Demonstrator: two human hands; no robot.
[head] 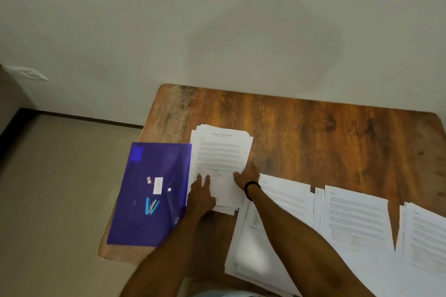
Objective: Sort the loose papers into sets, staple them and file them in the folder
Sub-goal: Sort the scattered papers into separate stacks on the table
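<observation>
Counter (313, 128): papers took up most of the near half, leaving little free room.

Sorted sets (357, 214) ran along the near right, edges overlapping or just beside each other. Risk: any sweep of the right forearm across them would likely merge or skew the sets, and pages would end up stapled into the wrong set.

Folder (144, 229) sat on the left, right at the counter's left edge; its far-left corner seemed to hang slightly over. Risk: a nudge from the left elbow could send it, and what lay on it, to the floor.

Loose stack (222, 152) was left of centre, between folder and sets, fanned unevenly. Risk: pulling the top sheet could drag the ones below with it, so two sheets go as one.

Left hand (201, 194): grip wide, fingers straight, pressing the stack's near-left corner.
Right hand (246, 176): grip looked wide, fingers laid on the top sheet's near right; couldn't tell if the thumb was under an edge.

Stapler (152, 205) and staple box (158, 185) lay on the folder. Risk: lifting the folder to file without clearing them first would spill both.
</observation>
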